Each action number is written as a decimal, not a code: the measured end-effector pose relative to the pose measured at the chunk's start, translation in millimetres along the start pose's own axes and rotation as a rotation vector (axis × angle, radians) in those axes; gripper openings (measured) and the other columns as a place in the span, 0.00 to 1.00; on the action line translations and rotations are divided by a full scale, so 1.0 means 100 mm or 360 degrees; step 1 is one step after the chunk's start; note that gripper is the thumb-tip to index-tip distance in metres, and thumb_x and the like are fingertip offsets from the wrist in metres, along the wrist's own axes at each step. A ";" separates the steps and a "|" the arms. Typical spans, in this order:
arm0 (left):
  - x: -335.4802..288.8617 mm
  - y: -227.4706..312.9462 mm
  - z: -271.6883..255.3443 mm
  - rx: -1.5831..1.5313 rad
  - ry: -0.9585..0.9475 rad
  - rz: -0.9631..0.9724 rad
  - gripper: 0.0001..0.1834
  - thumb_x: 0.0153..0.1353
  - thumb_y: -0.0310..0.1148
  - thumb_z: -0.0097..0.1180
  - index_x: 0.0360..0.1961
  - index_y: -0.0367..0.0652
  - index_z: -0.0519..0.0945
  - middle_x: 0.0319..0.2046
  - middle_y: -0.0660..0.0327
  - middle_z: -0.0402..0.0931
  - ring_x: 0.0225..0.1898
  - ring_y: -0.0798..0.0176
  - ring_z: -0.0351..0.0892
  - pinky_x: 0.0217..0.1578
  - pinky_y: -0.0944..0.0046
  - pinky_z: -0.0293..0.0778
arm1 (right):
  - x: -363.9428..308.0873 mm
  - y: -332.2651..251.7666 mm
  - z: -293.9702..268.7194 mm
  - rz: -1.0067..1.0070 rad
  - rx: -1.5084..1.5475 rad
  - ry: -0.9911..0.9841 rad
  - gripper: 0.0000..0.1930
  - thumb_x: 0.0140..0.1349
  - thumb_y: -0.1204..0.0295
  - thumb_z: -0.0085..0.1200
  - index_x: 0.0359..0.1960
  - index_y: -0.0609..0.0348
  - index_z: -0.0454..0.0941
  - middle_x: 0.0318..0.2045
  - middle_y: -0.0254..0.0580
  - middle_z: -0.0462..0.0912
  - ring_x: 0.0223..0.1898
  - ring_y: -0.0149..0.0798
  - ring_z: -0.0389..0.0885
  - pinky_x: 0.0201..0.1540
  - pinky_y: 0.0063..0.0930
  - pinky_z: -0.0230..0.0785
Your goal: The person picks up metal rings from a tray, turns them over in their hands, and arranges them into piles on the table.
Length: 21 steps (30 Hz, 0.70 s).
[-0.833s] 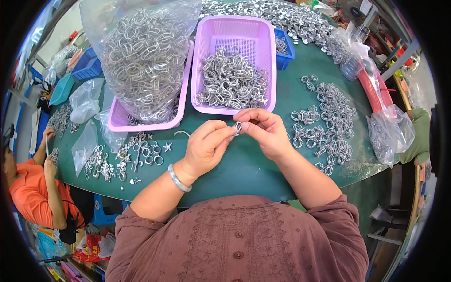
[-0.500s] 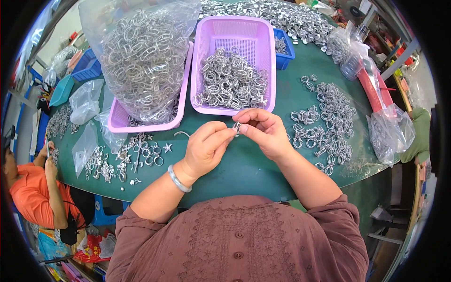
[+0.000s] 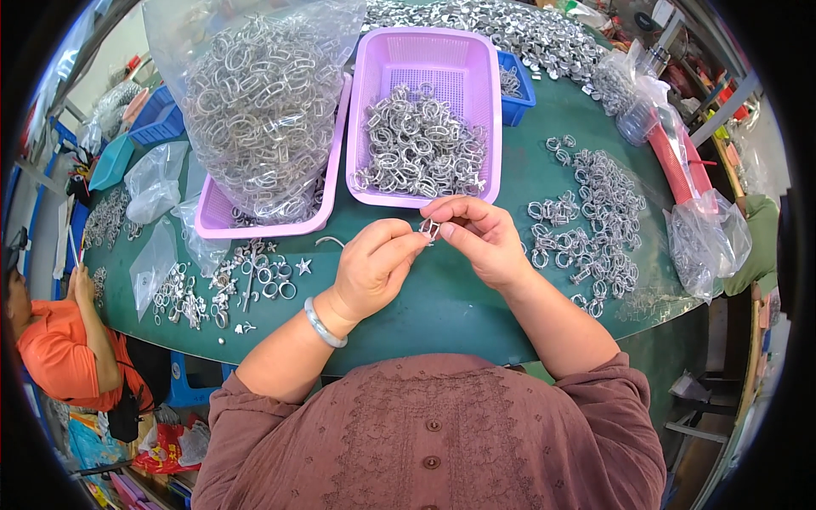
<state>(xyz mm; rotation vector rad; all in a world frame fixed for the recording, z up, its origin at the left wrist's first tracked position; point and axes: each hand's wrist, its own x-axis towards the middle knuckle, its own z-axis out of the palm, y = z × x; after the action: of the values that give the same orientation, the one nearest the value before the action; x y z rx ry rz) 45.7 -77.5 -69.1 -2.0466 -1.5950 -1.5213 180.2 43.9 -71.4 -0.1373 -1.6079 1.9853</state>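
Between my two hands, just in front of a purple basket (image 3: 360,127), is a small silver metal ring (image 3: 431,229). My left hand (image 3: 374,259), with a pale bangle (image 3: 324,325) at its wrist, pinches the ring's left side. On the other side, the thumb and forefinger of my right hand (image 3: 484,242) grip it too. Many similar silver rings (image 3: 421,149) are heaped in the basket. A loose pile of such rings (image 3: 605,212) lies on the green table to the right of my right hand.
Left of the basket, a clear bag of rings (image 3: 259,110) stands in a second purple basket (image 3: 263,231). Loose rings and star-shaped pieces (image 3: 274,276) lie left of my left wrist. Small metal parts (image 3: 510,34) cover the far edge. A person in orange (image 3: 64,348) sits at the left.
The ring between my fingers has turned slightly and shows more of its opening. My hands stay nearly in place. The person at the left has moved their hands a little.
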 end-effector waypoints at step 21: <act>0.00 0.02 0.01 -0.0033 0.0055 -0.0114 0.21 0.40 0.19 0.63 0.39 0.36 0.73 0.29 0.56 0.72 0.28 0.62 0.73 0.27 0.69 0.71 | -0.03 0.02 0.06 -0.0029 0.0060 -0.0002 0.11 0.55 0.83 0.50 0.41 0.64 0.71 0.43 0.40 0.73 0.42 0.30 0.73 0.46 0.23 0.68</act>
<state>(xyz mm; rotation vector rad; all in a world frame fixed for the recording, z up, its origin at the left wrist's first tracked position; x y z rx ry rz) 48.0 -77.7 -68.4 -1.9826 -1.6640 -1.5947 179.4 36.9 -72.7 -0.1065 -1.5660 2.0006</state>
